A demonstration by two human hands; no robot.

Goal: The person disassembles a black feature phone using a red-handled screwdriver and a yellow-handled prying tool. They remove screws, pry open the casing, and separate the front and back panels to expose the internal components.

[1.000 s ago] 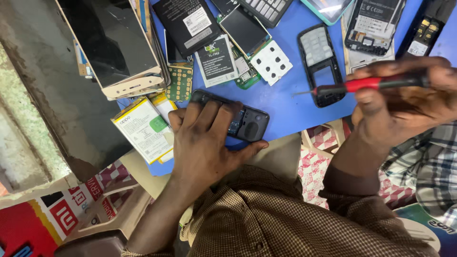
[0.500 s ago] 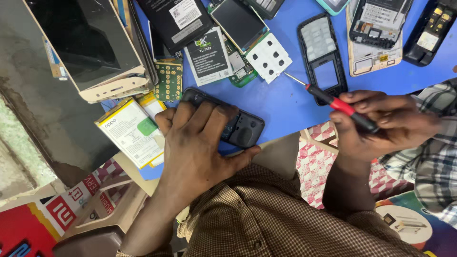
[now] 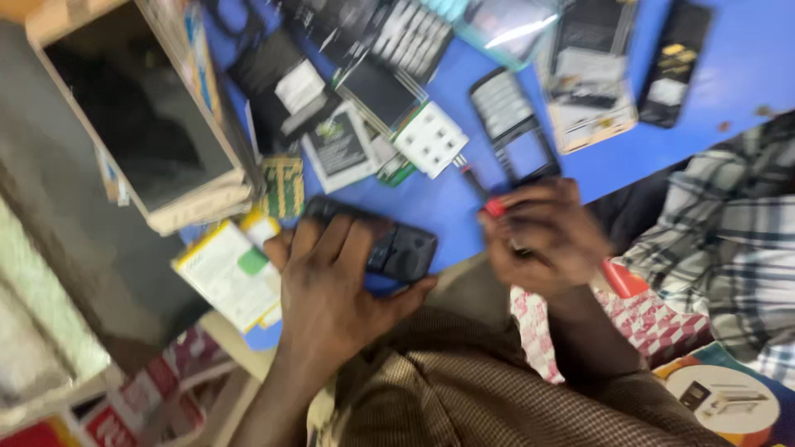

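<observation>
**Screwdriver poised beside a pinned phone**

The left hand (image 3: 331, 285) lies flat and spread over a dark phone (image 3: 397, 248) on the blue table (image 3: 662, 141), pressing it down rather than closing around it; the phone's far end sticks out past the fingertips. Just to that hand's right, the right hand (image 3: 542, 236) is closed around a red-handled screwdriver (image 3: 484, 192), whose tip points away from the body toward a white keypad (image 3: 429, 138) and an empty phone frame (image 3: 513, 124), both lying close ahead of it. A yellow-and-white battery (image 3: 228, 273) sits just to the left of the left hand. The view is blurred, so fine parts are hard to tell. Judging from this, the crowding is the risk: a sweep of the screwdriver could knock the loose parts ahead of it, and a slip of the tip could scratch the phone or jab the holding fingers.
</observation>
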